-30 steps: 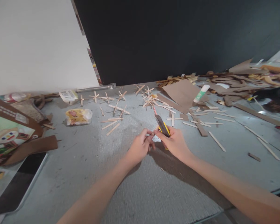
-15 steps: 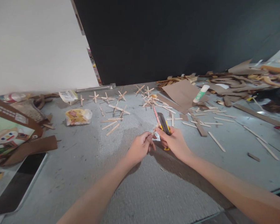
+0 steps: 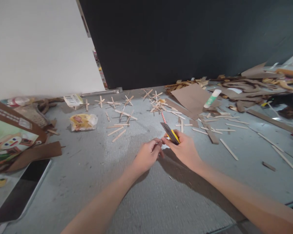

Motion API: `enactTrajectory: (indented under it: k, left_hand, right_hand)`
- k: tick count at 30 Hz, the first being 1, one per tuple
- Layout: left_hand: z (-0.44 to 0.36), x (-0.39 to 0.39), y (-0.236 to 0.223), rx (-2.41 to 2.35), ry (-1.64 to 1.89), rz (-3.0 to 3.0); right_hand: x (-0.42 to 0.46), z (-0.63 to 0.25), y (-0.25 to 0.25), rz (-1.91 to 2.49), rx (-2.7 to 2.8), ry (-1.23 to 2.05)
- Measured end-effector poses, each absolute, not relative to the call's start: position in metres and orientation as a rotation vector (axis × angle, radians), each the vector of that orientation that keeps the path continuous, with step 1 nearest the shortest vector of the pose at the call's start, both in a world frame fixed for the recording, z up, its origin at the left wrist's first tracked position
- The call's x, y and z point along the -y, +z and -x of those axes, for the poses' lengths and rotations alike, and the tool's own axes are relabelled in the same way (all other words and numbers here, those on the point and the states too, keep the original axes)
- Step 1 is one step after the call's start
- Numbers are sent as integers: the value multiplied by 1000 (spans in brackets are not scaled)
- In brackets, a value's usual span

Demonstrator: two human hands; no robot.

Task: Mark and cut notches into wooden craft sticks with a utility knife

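Observation:
My right hand (image 3: pixel 183 146) is closed around a yellow and black utility knife (image 3: pixel 172 135), its dark blade end pointing up and to the left. My left hand (image 3: pixel 148 152) is closed in a pinch just beside it, fingertips almost meeting those of the right. Whatever lies between the left fingers is too small and hidden to name. A white scrap (image 3: pixel 165 147) shows beneath the fingertips. Just beyond the knife, a red-and-white striped strip (image 3: pixel 163 117) points toward the pile of crossed wooden craft sticks (image 3: pixel 158 104).
Crossed sticks (image 3: pixel 128 100) stand along the back. Loose craft sticks (image 3: pixel 229 149) lie to the right with brown cardboard (image 3: pixel 189 97) and a glue stick (image 3: pixel 212 98). On the left are a wrapped snack (image 3: pixel 83 122), a phone (image 3: pixel 21 191) and a printed box (image 3: pixel 12 139).
The knife has tilted to the left in my right hand, from a more upright angle. My fingertips have come closer together, and the small stick between them is now hidden.

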State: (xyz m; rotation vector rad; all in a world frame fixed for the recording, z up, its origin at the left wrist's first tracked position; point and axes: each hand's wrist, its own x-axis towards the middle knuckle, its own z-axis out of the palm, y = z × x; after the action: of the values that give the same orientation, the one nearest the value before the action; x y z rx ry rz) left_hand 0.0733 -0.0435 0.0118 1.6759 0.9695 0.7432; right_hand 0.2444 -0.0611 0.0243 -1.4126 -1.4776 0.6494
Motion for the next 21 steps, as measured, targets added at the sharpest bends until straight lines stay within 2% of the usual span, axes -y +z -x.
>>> enactTrajectory:
  k: [21]
  left_hand:
    - [-73, 46, 16, -995, 736, -1715]
  right_hand:
    - [65, -243, 23, 1514, 1539, 616]
